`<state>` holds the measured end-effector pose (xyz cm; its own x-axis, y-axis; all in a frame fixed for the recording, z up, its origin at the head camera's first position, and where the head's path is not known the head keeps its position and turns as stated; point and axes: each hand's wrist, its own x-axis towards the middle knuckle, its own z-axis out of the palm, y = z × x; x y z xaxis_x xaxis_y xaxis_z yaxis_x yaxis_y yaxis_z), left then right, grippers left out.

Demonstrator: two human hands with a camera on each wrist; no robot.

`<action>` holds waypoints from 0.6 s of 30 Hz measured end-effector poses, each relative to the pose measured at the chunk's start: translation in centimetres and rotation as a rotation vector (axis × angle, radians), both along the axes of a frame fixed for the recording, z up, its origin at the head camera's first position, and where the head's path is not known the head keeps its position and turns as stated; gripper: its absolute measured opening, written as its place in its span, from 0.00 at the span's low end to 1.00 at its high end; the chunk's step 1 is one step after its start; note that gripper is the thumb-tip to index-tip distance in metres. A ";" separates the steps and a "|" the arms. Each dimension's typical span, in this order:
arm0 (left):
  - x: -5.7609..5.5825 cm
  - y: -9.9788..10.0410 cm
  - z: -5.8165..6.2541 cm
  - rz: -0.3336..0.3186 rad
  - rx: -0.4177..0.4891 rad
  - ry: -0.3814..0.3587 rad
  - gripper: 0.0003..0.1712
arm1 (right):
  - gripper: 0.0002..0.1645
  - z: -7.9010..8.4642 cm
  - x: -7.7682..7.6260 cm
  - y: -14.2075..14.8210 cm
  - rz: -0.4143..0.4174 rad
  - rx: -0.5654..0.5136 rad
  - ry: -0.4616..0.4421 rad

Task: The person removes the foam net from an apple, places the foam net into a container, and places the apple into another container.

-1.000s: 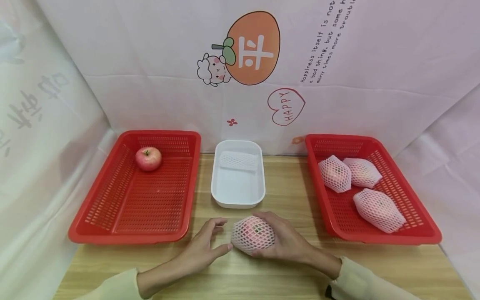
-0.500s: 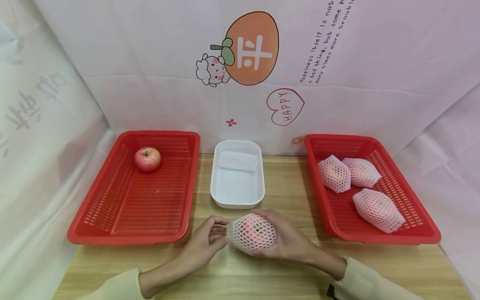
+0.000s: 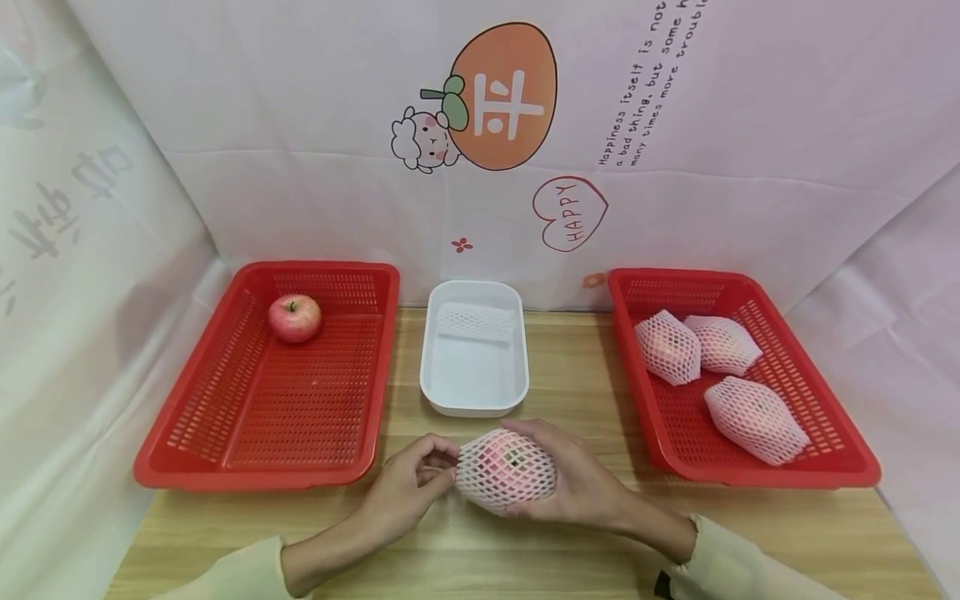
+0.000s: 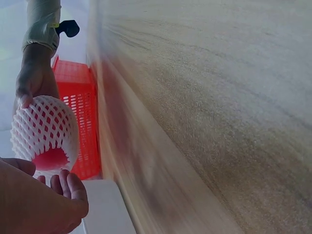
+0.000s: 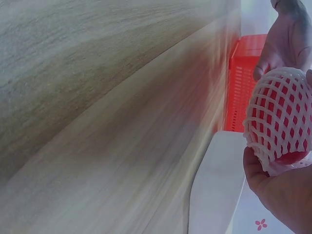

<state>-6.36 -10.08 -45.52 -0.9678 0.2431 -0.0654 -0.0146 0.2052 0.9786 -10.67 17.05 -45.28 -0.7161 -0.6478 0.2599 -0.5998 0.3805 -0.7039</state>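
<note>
Apple point(image 3: 512, 463), pinkish-red beneath white foam netting point(image 3: 476, 477), held in the right hand's point(image 3: 581, 483) curled fingers over the tabletop point(image 3: 480, 571). The left hand's point(image 3: 405, 492) fingers, narrowly spaced, meet the netting's end; whether they pinch it cannot be told. Beyond the fingers: a white tray point(image 3: 476, 375), flanked by red baskets left point(image 3: 255, 478) and right point(image 3: 772, 477), both holding fruit.

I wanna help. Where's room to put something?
Wooden table is bare between the white plastic tray and right red plastic basket. The left red plastic basket has room nearer you than its pink apple. Crowded: the right basket with three white foam-netted fruits, and around the right hand's gripped fruit.
</note>
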 end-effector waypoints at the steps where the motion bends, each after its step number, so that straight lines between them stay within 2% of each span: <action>1: 0.0 0.0 0.0 0.000 0.001 0.001 0.13 | 0.58 0.0 0.0 0.0 0.001 0.000 0.001; 10: 0.0 0.1 0.2 -0.013 0.060 0.008 0.20 | 0.58 0.1 0.2 -0.2 0.008 -0.013 -0.002; 18: 0.2 0.2 0.2 -0.063 0.146 -0.044 0.33 | 0.58 0.2 0.2 -0.3 0.028 -0.024 0.003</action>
<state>-6.20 -9.84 -45.28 -0.9472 0.3135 -0.0674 -0.0501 0.0629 0.9968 -10.43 16.78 -45.04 -0.6966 -0.6613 0.2782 -0.6124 0.3461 -0.7108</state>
